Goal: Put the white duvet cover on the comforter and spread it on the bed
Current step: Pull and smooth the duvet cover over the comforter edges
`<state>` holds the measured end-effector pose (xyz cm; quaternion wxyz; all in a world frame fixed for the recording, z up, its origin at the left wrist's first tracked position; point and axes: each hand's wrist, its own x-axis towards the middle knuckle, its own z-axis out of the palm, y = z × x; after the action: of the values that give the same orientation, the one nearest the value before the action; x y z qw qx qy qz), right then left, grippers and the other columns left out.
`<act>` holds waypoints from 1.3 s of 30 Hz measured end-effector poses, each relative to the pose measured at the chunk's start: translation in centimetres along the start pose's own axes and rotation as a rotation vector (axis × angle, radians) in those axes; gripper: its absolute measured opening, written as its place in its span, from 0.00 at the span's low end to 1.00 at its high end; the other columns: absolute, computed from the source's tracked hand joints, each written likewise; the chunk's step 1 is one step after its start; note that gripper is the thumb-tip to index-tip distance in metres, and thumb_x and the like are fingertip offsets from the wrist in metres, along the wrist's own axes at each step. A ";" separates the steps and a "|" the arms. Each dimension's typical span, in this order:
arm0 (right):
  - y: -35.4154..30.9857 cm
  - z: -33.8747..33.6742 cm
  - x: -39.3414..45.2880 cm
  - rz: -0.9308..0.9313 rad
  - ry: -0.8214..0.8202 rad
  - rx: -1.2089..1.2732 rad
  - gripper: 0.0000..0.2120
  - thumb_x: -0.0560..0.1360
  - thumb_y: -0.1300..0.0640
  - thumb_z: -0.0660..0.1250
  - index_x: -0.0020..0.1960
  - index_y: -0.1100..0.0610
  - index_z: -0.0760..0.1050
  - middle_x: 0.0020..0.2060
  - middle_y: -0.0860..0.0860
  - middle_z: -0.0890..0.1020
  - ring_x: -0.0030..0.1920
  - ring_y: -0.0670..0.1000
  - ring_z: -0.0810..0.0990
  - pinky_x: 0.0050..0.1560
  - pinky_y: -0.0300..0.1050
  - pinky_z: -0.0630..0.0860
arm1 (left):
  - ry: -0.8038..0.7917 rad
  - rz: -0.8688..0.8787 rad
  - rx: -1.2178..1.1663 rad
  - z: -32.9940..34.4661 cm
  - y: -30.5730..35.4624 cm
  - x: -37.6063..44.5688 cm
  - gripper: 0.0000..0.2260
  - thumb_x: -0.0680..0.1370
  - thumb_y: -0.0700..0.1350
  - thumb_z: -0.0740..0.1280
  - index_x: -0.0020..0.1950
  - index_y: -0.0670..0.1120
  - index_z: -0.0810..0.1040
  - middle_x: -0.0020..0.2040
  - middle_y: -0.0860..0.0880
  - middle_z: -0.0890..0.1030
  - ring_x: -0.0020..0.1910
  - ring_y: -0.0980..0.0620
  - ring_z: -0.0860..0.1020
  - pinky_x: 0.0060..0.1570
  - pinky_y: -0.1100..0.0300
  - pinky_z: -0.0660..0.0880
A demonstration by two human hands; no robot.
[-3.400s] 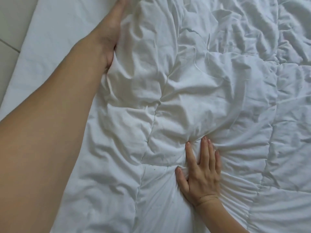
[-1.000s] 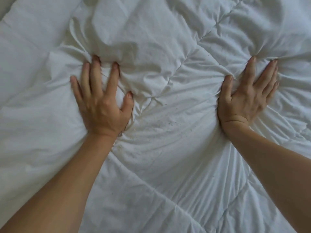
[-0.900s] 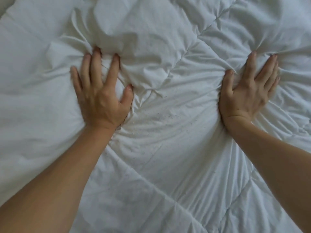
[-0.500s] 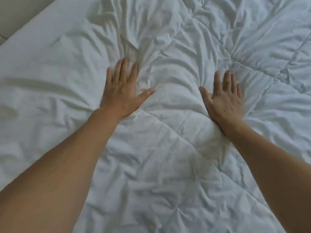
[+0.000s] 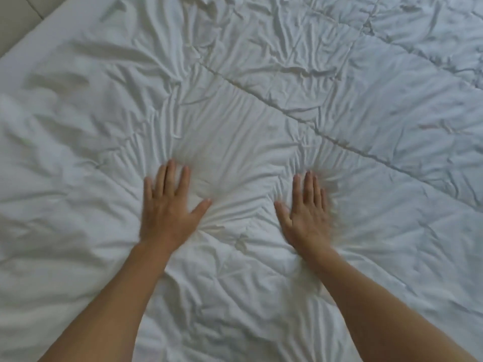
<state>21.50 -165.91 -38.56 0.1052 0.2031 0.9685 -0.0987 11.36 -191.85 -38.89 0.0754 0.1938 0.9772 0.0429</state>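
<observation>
Both hands lie flat and spread on the white bedding, palms down, fingers straight, gripping nothing. Left hand (image 5: pixel 168 207) sits a little left of the frame's middle with its thumb angled out toward the other hand; right hand (image 5: pixel 307 211) lies near it to the right, its thumb pointing inward too. A stretch of creased fabric separates them. Their outlines are soft with motion blur, so the fingertips are hard to make out sharply, and whether the palms press hard or only rest cannot be told beyond the folds fanning out from under each hand.

Bare forearms run down to the bottom edge and are cut off there.

What the hands press on is the white duvet cover (image 5: pixel 235 131), wrinkled all over and filling nearly the whole view; its edges run out of frame at the right, bottom and lower left. Quilted seams show through or on the surface, one long diagonal line running from upper middle down to the right beyond the right hand. Whether that quilting belongs to the comforter (image 5: pixel 392 82) lying bare there or showing through the cover cannot be told, since everything is the same white. At the upper left the fabric ends along the bed (image 5: pixel 39 30) edge, and a corner of pale floor (image 5: pixel 15 11) shows beyond it.
</observation>
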 end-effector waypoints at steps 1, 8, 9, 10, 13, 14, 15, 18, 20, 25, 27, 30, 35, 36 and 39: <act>0.2 0.0 0.8 -0.014 0.039 -0.008 0.37 0.77 0.36 0.45 0.79 0.55 0.47 0.78 0.57 0.50 0.78 0.54 0.46 0.76 0.50 0.41 | 0.003 -0.009 -0.005 0.0 0.1 0.4 0.38 0.76 0.68 0.50 0.77 0.43 0.62 0.77 0.39 0.59 0.77 0.42 0.57 0.73 0.39 0.50; 0.1 0.3 0.2 0.010 0.099 -0.021 0.33 0.81 0.38 0.46 0.79 0.54 0.45 0.79 0.55 0.47 0.78 0.52 0.44 0.77 0.50 0.42 | 0.053 -0.022 0.004 0.9 1.4 -5.4 0.37 0.78 0.66 0.39 0.79 0.44 0.54 0.79 0.38 0.53 0.78 0.42 0.50 0.74 0.39 0.46; -0.1 0.3 -0.7 0.025 0.083 -0.011 0.33 0.81 0.38 0.45 0.79 0.54 0.45 0.79 0.54 0.46 0.78 0.52 0.44 0.77 0.50 0.41 | 0.040 -0.013 0.006 1.3 1.6 -7.3 0.37 0.78 0.66 0.39 0.79 0.45 0.53 0.79 0.38 0.52 0.78 0.42 0.50 0.74 0.40 0.45; -0.2 0.5 -1.9 0.038 0.066 -0.002 0.32 0.81 0.39 0.44 0.79 0.55 0.45 0.79 0.54 0.46 0.78 0.52 0.43 0.77 0.50 0.40 | 0.029 -0.005 0.005 1.6 1.7 -9.0 0.37 0.78 0.66 0.39 0.79 0.45 0.52 0.79 0.39 0.52 0.78 0.42 0.50 0.74 0.41 0.45; -0.4 1.4 -7.4 0.055 0.031 0.016 0.32 0.82 0.41 0.44 0.79 0.55 0.45 0.79 0.55 0.46 0.78 0.52 0.44 0.77 0.50 0.40 | 0.001 -0.005 -0.024 2.0 1.9 -13.2 0.35 0.78 0.65 0.40 0.79 0.45 0.54 0.79 0.39 0.52 0.78 0.42 0.51 0.75 0.42 0.45; -0.5 1.9 -9.8 0.056 0.028 0.016 0.32 0.82 0.41 0.44 0.79 0.56 0.45 0.79 0.56 0.46 0.78 0.53 0.44 0.76 0.50 0.41 | -0.016 -0.007 -0.026 2.1 2.0 -14.7 0.35 0.79 0.65 0.41 0.79 0.46 0.53 0.79 0.40 0.52 0.78 0.43 0.50 0.75 0.43 0.44; -0.6 2.6 -12.5 0.055 0.027 0.016 0.32 0.81 0.40 0.44 0.79 0.56 0.45 0.79 0.56 0.47 0.78 0.53 0.45 0.76 0.49 0.41 | -0.024 -0.003 -0.027 2.3 2.3 -16.6 0.35 0.79 0.65 0.42 0.79 0.45 0.53 0.79 0.40 0.52 0.78 0.43 0.50 0.75 0.43 0.43; -1.4 4.7 -21.2 0.047 -0.026 0.044 0.34 0.79 0.40 0.40 0.79 0.57 0.43 0.79 0.56 0.45 0.78 0.52 0.42 0.75 0.46 0.35 | -0.019 0.048 -0.030 3.0 3.3 -23.4 0.34 0.80 0.63 0.49 0.78 0.42 0.57 0.78 0.38 0.56 0.77 0.40 0.54 0.75 0.42 0.49; -1.6 5.9 -27.1 0.050 -0.109 0.071 0.35 0.77 0.39 0.38 0.78 0.56 0.37 0.77 0.53 0.39 0.77 0.50 0.36 0.73 0.44 0.29 | -0.042 0.092 -0.023 3.6 3.8 -28.3 0.33 0.80 0.62 0.51 0.78 0.41 0.59 0.78 0.37 0.57 0.77 0.39 0.56 0.75 0.40 0.51; -1.8 6.4 -40.7 0.029 -0.358 0.112 0.33 0.80 0.38 0.41 0.75 0.53 0.29 0.74 0.50 0.30 0.75 0.47 0.30 0.72 0.43 0.27 | -0.384 0.030 -0.003 1.7 5.6 -38.5 0.34 0.79 0.64 0.49 0.80 0.46 0.52 0.80 0.40 0.49 0.79 0.43 0.47 0.74 0.38 0.47; -1.3 5.0 -44.2 0.018 -0.494 0.110 0.34 0.81 0.38 0.44 0.77 0.53 0.32 0.76 0.50 0.33 0.76 0.49 0.33 0.73 0.45 0.30 | -0.631 -0.013 0.024 -0.9 6.5 -40.8 0.36 0.79 0.67 0.47 0.80 0.49 0.42 0.80 0.44 0.40 0.78 0.45 0.41 0.74 0.40 0.45; -0.3 2.1 -47.7 0.029 -0.706 0.188 0.34 0.81 0.38 0.47 0.80 0.54 0.44 0.78 0.53 0.41 0.78 0.53 0.40 0.77 0.51 0.42 | -0.897 -0.018 -0.011 -6.6 8.0 -42.2 0.35 0.79 0.67 0.51 0.80 0.52 0.46 0.80 0.46 0.48 0.77 0.44 0.53 0.72 0.44 0.56; 3.6 -6.7 -53.7 0.367 -0.768 0.561 0.28 0.82 0.40 0.47 0.68 0.58 0.71 0.68 0.57 0.73 0.66 0.58 0.72 0.63 0.49 0.66 | -0.912 -0.125 -0.182 -15.4 12.0 -47.5 0.28 0.82 0.59 0.55 0.78 0.47 0.57 0.75 0.44 0.65 0.72 0.43 0.66 0.67 0.51 0.64; 4.9 -8.4 -55.8 0.395 -0.743 0.551 0.27 0.82 0.40 0.48 0.66 0.58 0.72 0.66 0.57 0.75 0.65 0.57 0.73 0.61 0.48 0.67 | -0.929 -0.142 -0.212 -16.8 13.0 -49.5 0.28 0.82 0.58 0.56 0.78 0.46 0.59 0.75 0.44 0.65 0.71 0.43 0.66 0.66 0.51 0.65; 9.5 -12.0 -62.5 0.466 -0.688 0.502 0.22 0.81 0.42 0.55 0.65 0.55 0.74 0.64 0.54 0.77 0.64 0.57 0.74 0.60 0.47 0.68 | -0.986 -0.079 -0.206 -19.7 15.7 -55.4 0.25 0.81 0.57 0.59 0.75 0.46 0.66 0.74 0.44 0.68 0.70 0.44 0.68 0.67 0.53 0.67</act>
<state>79.44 -177.91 -13.24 0.3862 0.3891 0.7527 -0.3644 64.61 -199.82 -10.42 0.5483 0.1454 0.8226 0.0393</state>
